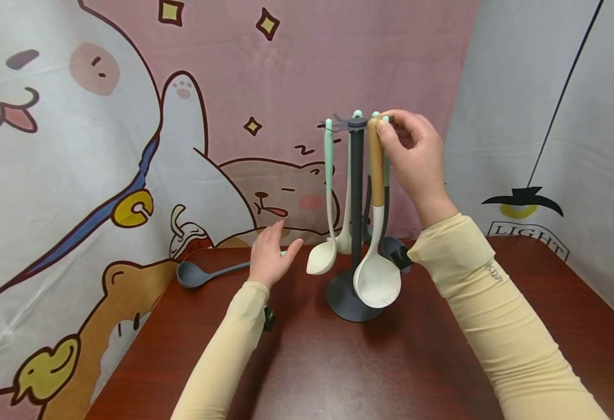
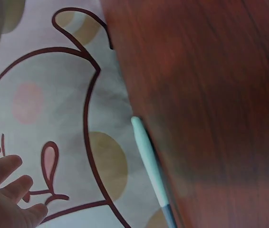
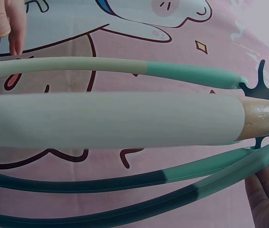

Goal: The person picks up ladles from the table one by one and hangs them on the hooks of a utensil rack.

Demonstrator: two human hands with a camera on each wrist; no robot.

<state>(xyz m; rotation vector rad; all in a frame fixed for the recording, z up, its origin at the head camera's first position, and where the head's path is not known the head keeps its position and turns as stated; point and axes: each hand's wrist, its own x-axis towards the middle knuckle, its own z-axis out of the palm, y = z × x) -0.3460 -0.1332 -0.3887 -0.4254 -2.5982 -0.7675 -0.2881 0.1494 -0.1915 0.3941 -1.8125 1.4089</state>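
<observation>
My right hand [image 1: 418, 153] pinches the top of a white ladle [image 1: 377, 281] by its tan wooden handle. This ladle hangs bowl-down at the front of a dark utensil rack [image 1: 356, 198], with its top end right at the rack's hooks. In the right wrist view its white shaft [image 3: 115, 119] crosses in front of the other handles. My left hand [image 1: 269, 256] holds nothing, its fingers loosely extended at the table's back edge. Close beside it lies a dark ladle [image 1: 194, 276], whose mint handle [image 2: 148, 164] shows in the left wrist view.
On the rack hang a white pointed spoon [image 1: 321, 258] with a mint handle and several more mint-handled utensils. The rack's round base [image 1: 338, 297] stands on the reddish-brown table [image 1: 307, 373]. Behind it hangs a cartoon-printed cloth [image 1: 286, 76].
</observation>
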